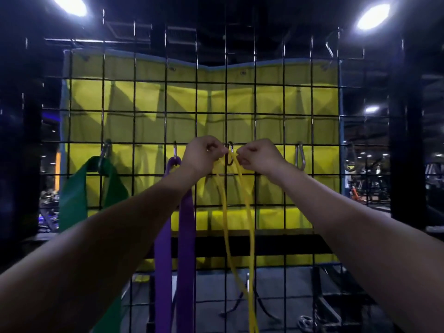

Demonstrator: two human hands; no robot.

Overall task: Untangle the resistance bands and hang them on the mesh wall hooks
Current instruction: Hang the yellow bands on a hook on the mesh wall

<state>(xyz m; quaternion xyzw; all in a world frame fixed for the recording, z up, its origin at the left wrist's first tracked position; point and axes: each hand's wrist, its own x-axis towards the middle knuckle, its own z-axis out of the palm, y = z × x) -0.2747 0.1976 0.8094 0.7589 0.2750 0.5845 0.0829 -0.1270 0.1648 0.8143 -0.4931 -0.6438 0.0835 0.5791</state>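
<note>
**Yellow band held up at the third hook**

The person stands in front of a black mesh wall (269, 111) and raises both arms to it. The left hand (203, 153) and the right hand (260, 155) are close together, each with fingers curled, pinching the top of a thin yellow band (249, 227). The band is held just at a dark hook (230, 153) between the two hands; whether it sits on the hook already cannot be told. Its two strands fall down in front of the mesh.

To the left, a purple band (186, 236) hangs from a hook (175, 150), and a green band (74, 195) hangs from another hook (105, 150). To the right, a metal hook (300, 156) carries nothing. Behind the mesh hangs a yellow sheet (149, 97).
</note>
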